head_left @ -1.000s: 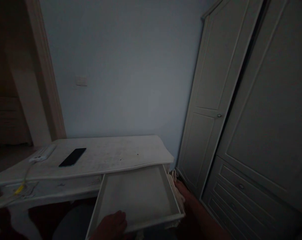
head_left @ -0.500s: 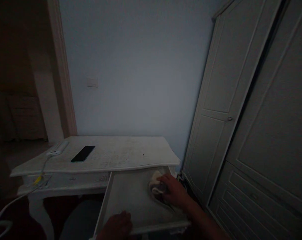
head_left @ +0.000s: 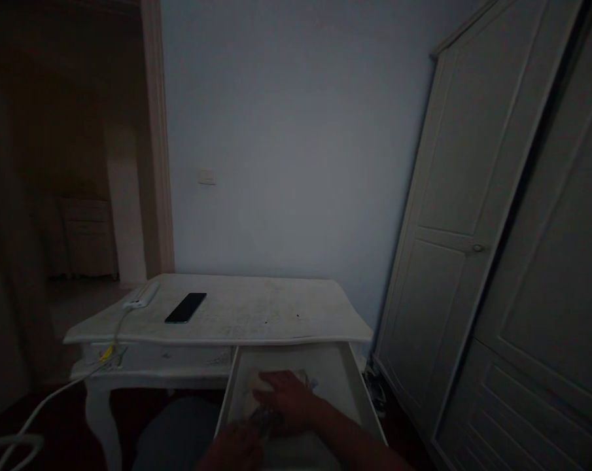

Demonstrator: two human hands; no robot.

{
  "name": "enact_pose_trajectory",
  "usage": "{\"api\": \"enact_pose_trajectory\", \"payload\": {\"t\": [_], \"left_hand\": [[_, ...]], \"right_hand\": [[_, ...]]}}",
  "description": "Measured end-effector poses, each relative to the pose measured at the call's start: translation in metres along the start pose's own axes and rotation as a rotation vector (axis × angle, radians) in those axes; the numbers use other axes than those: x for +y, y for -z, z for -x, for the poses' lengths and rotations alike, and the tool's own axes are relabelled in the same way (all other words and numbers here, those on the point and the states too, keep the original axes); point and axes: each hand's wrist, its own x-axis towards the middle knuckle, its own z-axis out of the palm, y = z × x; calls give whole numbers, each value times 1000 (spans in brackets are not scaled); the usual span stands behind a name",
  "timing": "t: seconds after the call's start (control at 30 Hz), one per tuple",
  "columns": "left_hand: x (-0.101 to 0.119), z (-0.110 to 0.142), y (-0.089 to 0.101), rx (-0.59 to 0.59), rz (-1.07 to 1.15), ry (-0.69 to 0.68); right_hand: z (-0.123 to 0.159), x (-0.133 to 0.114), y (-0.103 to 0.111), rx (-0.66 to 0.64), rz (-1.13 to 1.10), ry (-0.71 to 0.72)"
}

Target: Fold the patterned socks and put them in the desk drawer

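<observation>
A white desk [head_left: 246, 320] stands against the wall with its right-hand drawer [head_left: 347, 386] pulled out. My right hand [head_left: 288, 399] reaches into the drawer and lies on a pale bundle of cloth [head_left: 256, 396], fingers curled over it. My left hand [head_left: 234, 448] is at the drawer's front edge, near the bottom of the picture, next to the bundle; its fingers are too dark to make out.
A black phone [head_left: 186, 307] and a white power strip [head_left: 141, 296] with a trailing cable lie on the desk top. A tall white wardrobe [head_left: 496, 248] stands close on the right. An open doorway [head_left: 80, 196] lies to the left.
My right hand came from beside the drawer with the pale cloth, put it into the drawer and slid it leftward. The view has shifted to the left and tilted up.
</observation>
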Motion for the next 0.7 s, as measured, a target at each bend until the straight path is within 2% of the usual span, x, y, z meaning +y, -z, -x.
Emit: {"api": "enact_pose_trajectory", "payload": {"t": [0.03,0.1,0.2,0.3,0.37,0.43,0.57,0.7], "left_hand": [[-9,6,2,30,-25,8],[-21,17,4,104,-58,44],[-26,21,3,223,-9,86],[-24,13,5,307,22,76],[-24,7,9,363,1,80],[-25,2,16,418,-16,74],[-30,-6,30,462,-18,76],[-31,-8,41,443,-30,82]], "right_hand": [[15,6,2,-13,7,-2],[46,20,9,-44,40,-100],[84,38,20,-63,117,-417],[96,48,29,55,167,-708],[88,51,33,133,166,-808],[70,48,34,198,144,-830],[22,29,29,304,145,-784],[-21,7,11,295,140,-711]]}}
